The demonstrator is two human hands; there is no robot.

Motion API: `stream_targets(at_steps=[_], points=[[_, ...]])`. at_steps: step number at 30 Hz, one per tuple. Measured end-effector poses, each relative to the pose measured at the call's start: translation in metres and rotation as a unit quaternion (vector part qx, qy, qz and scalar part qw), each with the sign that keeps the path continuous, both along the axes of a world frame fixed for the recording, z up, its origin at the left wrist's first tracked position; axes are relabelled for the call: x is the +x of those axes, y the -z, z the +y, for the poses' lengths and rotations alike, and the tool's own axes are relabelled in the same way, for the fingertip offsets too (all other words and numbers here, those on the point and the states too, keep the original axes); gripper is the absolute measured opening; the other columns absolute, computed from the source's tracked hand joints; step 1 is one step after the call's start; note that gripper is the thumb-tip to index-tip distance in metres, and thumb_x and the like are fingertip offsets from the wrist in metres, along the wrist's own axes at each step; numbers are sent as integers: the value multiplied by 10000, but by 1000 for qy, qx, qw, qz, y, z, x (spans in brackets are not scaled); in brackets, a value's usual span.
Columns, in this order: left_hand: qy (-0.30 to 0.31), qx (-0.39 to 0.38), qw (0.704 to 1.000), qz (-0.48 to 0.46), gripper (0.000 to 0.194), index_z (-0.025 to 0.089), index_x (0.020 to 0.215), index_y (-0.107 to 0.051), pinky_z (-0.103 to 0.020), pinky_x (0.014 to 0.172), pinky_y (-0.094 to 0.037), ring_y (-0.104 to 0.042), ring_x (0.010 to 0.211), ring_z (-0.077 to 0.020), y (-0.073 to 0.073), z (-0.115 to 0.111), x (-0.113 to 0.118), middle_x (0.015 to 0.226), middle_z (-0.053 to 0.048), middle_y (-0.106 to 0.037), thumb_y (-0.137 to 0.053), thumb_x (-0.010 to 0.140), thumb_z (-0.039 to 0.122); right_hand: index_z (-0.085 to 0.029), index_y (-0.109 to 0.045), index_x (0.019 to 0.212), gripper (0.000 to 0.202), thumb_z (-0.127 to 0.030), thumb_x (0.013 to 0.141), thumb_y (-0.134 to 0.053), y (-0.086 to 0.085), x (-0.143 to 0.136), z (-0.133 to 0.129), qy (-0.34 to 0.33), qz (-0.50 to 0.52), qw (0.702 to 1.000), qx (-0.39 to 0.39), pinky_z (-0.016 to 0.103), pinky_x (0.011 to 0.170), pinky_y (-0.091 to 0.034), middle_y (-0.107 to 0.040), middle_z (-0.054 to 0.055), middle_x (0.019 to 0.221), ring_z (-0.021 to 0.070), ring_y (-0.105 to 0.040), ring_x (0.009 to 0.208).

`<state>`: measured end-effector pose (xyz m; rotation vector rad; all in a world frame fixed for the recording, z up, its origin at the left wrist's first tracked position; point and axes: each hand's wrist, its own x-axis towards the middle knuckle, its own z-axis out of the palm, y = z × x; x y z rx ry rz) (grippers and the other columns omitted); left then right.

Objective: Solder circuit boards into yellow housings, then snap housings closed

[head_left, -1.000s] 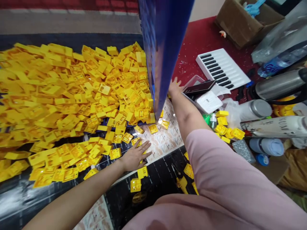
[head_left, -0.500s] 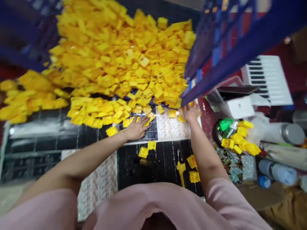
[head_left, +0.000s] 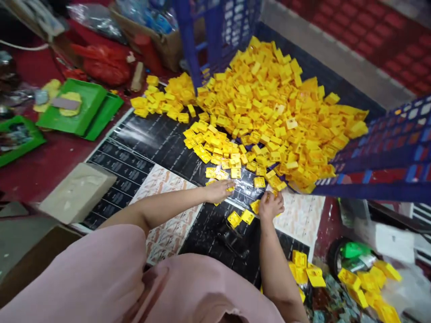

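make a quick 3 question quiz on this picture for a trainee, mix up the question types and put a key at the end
1. True or false: the left hand is nearer the green trays than the right hand is.

2. Multiple choice: what colour are the heaped pieces beyond the hands?
a) red
b) yellow
c) white

3. Fill in the blank: the pale block lies toward the ____ side of the picture.

Key: 1. True. 2. b. 3. left.
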<state>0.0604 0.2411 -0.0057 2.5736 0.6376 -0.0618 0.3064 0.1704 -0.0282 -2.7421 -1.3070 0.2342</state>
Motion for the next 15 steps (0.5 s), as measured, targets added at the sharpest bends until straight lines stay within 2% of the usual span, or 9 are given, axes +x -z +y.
stream_targets(at_steps=[2,4,6,8,10,11,13,15], points=[[-23,9,999,-41,299,237,1176,-783,-429,1201,-465,-557,1428,-267,-1,-6,-24,1487,-129,-626,-670,902,198,-226,-739,1230,441,-369,1004,-389,-9,-22,7,-54,5,999,-6,557,1066,-465,-530,190,1546,343,-521,1417],[-75,28,994,-75,303,257,1192,-773,-435,1214,-456,-571,1415,-245,-1,-5,-57,1464,-113,-646,-623,933,215,-240,-753,1228,428,-403,978,-446,-27,-32,10,-111,9,994,-19,494,1011,-521,-607,181,1471,326,-601,1338],[-155,54,981,-99,311,237,1182,-770,-442,1194,-480,-594,1388,-245,3,6,-102,1433,-125,-663,-568,948,206,-267,-784,1174,413,-461,954,-494,-51,-31,14,-157,7,987,-32,435,886,-577,-722,153,1302,314,-705,1161],[-251,80,958,-113,332,210,1152,-769,-446,1139,-530,-624,1348,-253,9,27,-157,1395,-139,-681,-509,948,190,-269,-808,1116,443,-541,944,-504,-77,-27,28,-183,-9,982,-38,412,709,-589,-795,140,1031,316,-760,884],[-351,104,923,-120,356,178,1127,-762,-480,1107,-552,-651,1301,-276,15,56,-217,1367,-158,-688,-460,941,198,-259,-833,1006,454,-579,929,-521,-104,-36,56,-207,-28,977,-36,401,580,-556,-772,124,765,322,-732,670],[-398,113,902,-122,371,156,1139,-752,-503,1117,-542,-651,1295,-291,18,73,-246,1375,-172,-678,-445,939,216,-258,-836,953,428,-565,921,-539,-116,-47,75,-227,-32,973,-32,395,554,-545,-755,116,706,322,-722,628],[-484,125,856,-130,410,132,1197,-715,-535,1155,-503,-631,1312,-305,23,108,-298,1417,-183,-645,-416,942,248,-262,-831,955,348,-484,931,-564,-136,-91,124,-289,-29,957,-12,386,615,-573,-788,110,806,319,-757,723],[-547,126,816,-140,441,123,1274,-665,-533,1201,-456,-580,1373,-297,26,143,-339,1468,-169,-612,-404,947,262,-268,-802,1118,309,-387,968,-559,-150,-158,179,-369,-11,929,17,364,842,-602,-805,94,1082,283,-766,1012]])
